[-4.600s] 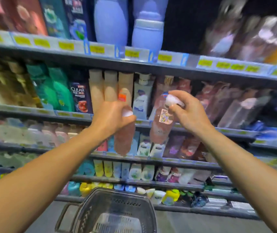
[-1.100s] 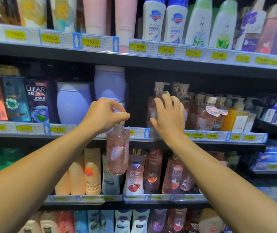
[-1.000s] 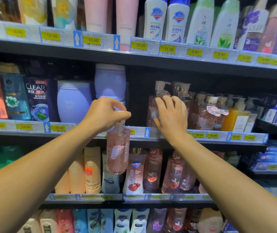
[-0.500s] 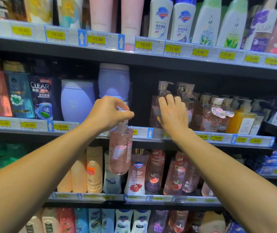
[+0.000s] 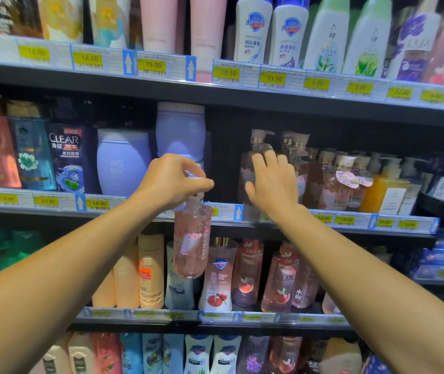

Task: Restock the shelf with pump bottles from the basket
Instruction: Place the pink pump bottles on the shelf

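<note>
My left hand point(image 5: 172, 182) is shut on the white pump top of a clear pink pump bottle point(image 5: 191, 244), which hangs upright in front of the middle shelf's edge point(image 5: 238, 211). My right hand point(image 5: 272, 184) lies with fingers spread against a pink pump bottle point(image 5: 244, 168) that stands on that shelf at the left end of a row of similar pump bottles point(image 5: 342, 182). The palm hides most of this bottle; its pump point(image 5: 258, 139) shows above my fingers. The basket is out of view.
A dark gap point(image 5: 223, 157) lies on the shelf between the lilac jars point(image 5: 123, 163) and the pink bottles. An orange pump bottle point(image 5: 382, 193) stands at the row's right end. Shelves above and below are packed with bottles, with price labels along every edge.
Since the oldest frame both hands have risen to a higher shelf, and the right hand's bottle now stands on it. Over the last second the right hand's fingers have spread; the left hand barely moved.
</note>
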Action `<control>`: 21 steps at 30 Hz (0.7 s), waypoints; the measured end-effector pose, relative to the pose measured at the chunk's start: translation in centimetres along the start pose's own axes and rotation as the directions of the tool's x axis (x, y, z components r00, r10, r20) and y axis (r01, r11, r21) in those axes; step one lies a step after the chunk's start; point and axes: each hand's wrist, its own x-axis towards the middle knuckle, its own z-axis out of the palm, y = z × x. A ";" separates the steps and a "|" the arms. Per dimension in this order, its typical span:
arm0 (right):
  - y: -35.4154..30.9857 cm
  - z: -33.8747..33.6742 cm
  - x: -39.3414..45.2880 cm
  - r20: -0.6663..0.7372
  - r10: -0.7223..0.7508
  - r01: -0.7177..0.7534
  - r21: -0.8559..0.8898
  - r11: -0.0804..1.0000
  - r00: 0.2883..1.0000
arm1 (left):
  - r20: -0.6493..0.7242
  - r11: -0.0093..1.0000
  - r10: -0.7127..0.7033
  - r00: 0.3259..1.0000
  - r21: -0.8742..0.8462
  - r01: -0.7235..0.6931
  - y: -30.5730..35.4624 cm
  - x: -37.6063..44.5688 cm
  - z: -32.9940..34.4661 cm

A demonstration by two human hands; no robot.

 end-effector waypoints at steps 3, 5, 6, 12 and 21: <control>-0.9 -0.5 -2.4 -0.088 0.088 -0.049 0.375 0.926 0.992 | -0.013 1.000 0.017 1.000 -0.009 -0.018 0.7 -0.1 -0.2; -2.2 -1.2 -5.0 -0.104 0.153 -0.050 0.645 0.762 0.983 | -0.047 0.999 0.019 0.999 -0.034 -0.020 1.4 0.0 -0.6; -2.9 -1.6 -6.4 -0.063 0.170 -0.068 0.741 0.668 0.983 | -0.070 0.998 0.013 0.997 -0.055 -0.017 1.9 0.1 -0.7; -5.7 -3.4 -11.0 0.344 0.025 -0.306 0.796 0.523 0.939 | -0.214 0.996 0.014 0.977 -0.080 -0.032 5.2 1.1 -0.7; -2.9 -4.7 -11.4 0.398 0.135 -0.421 0.861 0.286 0.907 | -0.073 0.992 0.055 0.996 -0.112 -0.063 8.4 0.7 -0.7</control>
